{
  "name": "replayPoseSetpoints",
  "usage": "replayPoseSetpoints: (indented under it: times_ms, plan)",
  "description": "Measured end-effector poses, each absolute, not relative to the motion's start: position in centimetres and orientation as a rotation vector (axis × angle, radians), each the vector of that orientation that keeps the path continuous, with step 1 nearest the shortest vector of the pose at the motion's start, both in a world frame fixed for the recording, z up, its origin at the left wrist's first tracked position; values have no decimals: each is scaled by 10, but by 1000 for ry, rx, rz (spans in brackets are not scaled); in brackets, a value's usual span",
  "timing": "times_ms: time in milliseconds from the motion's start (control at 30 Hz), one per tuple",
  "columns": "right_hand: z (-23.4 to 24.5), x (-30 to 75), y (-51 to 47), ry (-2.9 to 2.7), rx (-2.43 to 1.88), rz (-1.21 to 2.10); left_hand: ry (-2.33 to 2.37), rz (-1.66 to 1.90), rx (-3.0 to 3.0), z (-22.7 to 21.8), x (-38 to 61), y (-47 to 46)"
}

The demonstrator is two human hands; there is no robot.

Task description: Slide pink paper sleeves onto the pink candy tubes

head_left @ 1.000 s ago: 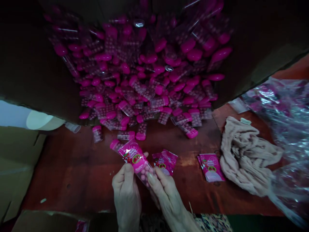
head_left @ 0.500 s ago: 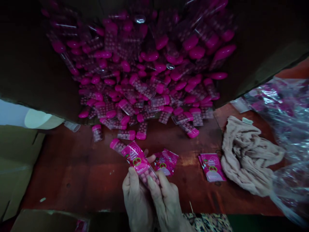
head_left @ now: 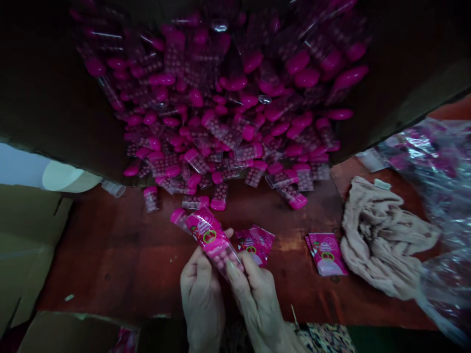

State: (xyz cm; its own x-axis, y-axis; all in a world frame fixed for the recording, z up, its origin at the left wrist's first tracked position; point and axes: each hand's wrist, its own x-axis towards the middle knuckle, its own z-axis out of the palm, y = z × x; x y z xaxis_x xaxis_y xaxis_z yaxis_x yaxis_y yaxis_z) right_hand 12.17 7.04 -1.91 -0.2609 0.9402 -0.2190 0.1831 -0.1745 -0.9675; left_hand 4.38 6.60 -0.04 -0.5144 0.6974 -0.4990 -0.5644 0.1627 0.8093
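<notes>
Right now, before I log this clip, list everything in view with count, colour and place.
labelled tube: one, pink cap and label, between both hands
loose tubes: many, clear, pink caps, pink balls inside, heaped centre
pink labels: small bunch, just right of the hands
label stack: one, pink, further right
crumpled fabric: one, beige, right on the table
plastic bag: one, clear with pink contents, far right
cardboard sheet: one, tan, far left
table: one, reddish brown, beneath these
left hand: holding the tube's lower side
right hand: pinching the tube's clear end
</notes>
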Motion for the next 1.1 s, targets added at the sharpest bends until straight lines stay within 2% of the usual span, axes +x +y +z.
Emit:
replayPoseSetpoints:
  times_ms: [267,433,700,833,1033,1100]
  plan:
    - [-20,125,70,-1725,-1339,1195,1322,1499,282,-2,39,76]
    - [-19,129,60,-1711,-1307,1184,1300,1406,224,0,53,69]
    - [-13,130,80,-1893,-1305,1121,1103,1505,174,-8,43,68]
    - [-15,126,81,-1946,-1258,992,1085,1530,216,-7,45,76]
    - [-9,129,72,-2013,-1337,588,1070,1505,254,-4,56,70]
    - [-7,132,73,-2033,-1293,607,1111,1509,247,-3,58,68]
